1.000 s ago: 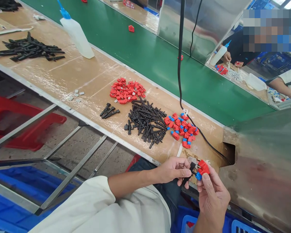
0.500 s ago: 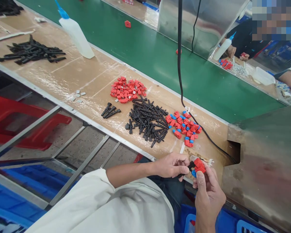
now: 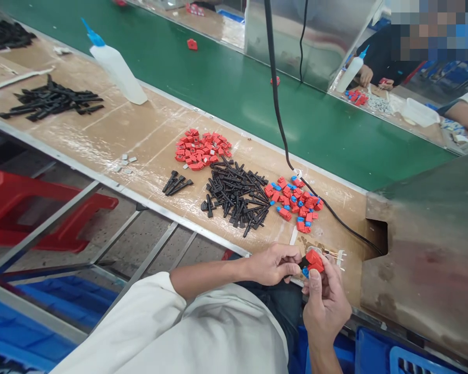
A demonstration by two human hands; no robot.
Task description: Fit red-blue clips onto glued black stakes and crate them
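Note:
My left hand [image 3: 277,264] pinches a black plastic stick-like part [image 3: 302,262], mostly hidden by the fingers. A red and blue plastic piece [image 3: 314,261] sits between the thumb and fingers of my right hand [image 3: 327,301]. The two parts meet in front of me; whether they are joined I cannot tell. Just beyond my hands lies a pile of red and blue pieces [image 3: 296,202]. Left of it is a heap of black stick parts [image 3: 236,192], with a pile of red pieces [image 3: 203,149] behind.
A white squeeze bottle [image 3: 119,72] stands by the green belt [image 3: 226,88]. A black cable [image 3: 276,104] hangs down onto the bench. Cotton swabs [image 3: 335,254] lie near my right hand, beside a metal housing [image 3: 425,259]. A co-worker's hands [image 3: 368,78] work across the belt.
Both hands stay closed on the parts. My right hand has shifted slightly left and up in view with the red and blue piece; the camera view has moved a little.

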